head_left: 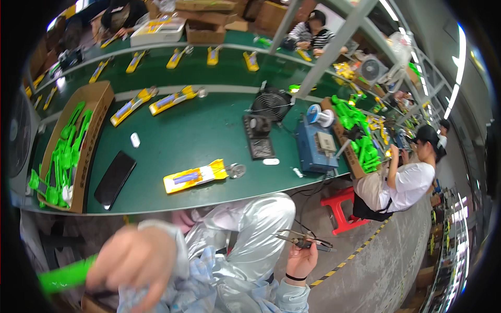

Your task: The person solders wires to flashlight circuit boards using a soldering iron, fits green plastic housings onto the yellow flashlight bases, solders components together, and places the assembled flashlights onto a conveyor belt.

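Note:
At the lower left, close to the camera and blurred, my left hand (133, 263) is closed on a bright green plastic part (68, 276) that juts out leftward. My right hand (302, 260) is raised beside my right knee, off the table edge. Its fingers pinch a dark tool with thin prongs (302, 241); its exact kind is unclear. On the table in front of me lies a yellow casing (194, 177) with a purple-blue cell inside and a round metal disc (237, 170) at its right end.
A cardboard box (96, 130) of green parts stands left, beside a black phone (116, 180). Right are a small fan (271, 106), a blue soldering station (312, 151), a solder spool (324, 119) and another box (342, 141). A co-worker (412, 180) sits right, past a red stool (339, 211).

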The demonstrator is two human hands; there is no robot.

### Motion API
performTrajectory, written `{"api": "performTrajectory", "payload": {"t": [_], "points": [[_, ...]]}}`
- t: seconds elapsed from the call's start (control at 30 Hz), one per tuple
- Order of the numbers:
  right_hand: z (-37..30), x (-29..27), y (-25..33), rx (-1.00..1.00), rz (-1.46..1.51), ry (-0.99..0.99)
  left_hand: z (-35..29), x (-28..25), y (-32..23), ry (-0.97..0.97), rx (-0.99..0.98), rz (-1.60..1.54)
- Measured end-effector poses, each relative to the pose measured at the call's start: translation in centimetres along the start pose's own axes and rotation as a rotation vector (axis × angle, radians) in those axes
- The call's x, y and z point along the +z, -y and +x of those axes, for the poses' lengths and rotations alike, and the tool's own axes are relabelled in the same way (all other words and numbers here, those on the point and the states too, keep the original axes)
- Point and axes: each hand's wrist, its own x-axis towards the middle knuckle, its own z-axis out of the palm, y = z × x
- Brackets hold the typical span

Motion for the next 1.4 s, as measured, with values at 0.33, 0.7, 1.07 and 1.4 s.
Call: {"api": "performTrajectory", "payload": {"t": [0.33, 0.7, 1.07, 1.4], "points": [[3.1, 2.3, -3.0, -0.017, -0.14, 0.075, -15.9, -6.0, -15.6, -1.753, -1.03, 1.483], [15.3, 12.7, -8.7, -0.139, -0.274, 0.436, -16.0, -1.2, -17.5, -1.355, -1.567, 2.032], [23.0, 21.7, -16.4, -0.388, -0.426, 0.53, -16.0, -1.5, -17.7, -1.469, -1.481, 2.325], [24.3, 21.0, -17.7, -0.315, -0.454, 0.521, -15.8, -4.2, -15.9, -1.0, -1.873, 2.154]]}}
